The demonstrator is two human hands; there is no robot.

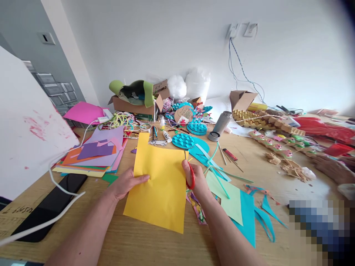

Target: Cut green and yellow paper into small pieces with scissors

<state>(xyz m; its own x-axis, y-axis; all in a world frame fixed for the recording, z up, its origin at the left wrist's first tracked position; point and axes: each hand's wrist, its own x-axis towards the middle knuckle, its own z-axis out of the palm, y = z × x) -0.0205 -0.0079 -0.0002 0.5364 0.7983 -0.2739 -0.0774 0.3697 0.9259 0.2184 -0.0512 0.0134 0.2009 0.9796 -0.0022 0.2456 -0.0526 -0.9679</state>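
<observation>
Your work in hand appears to be cutting, judged partly done. The yellow sheet [161, 184] is held up over the table [155, 249], about midway along its near edge. A narrow tab stands at the sheet's top left corner; the rest of the top edge lies lower, consistent with a piece having been removed there. The tab remains attached, and the sheet's broad body is in one piece. How much cutting is left cannot be determined.

Your left hand [124, 184] grips the sheet's left side, thumb on its face. Your right hand [199, 179] is closed around the red-handled scissors [192, 173] at the sheet's upper right; you cannot be told whether the blades are apart.

Writing: dark characters [18, 210] mark the table's left side, beside the black phone [50, 208], not reliably legible. Print on the brown disc [184, 112], toward the far edge, and on the white bottle [167, 136] is too small to read. No brand is identifiable.
</observation>
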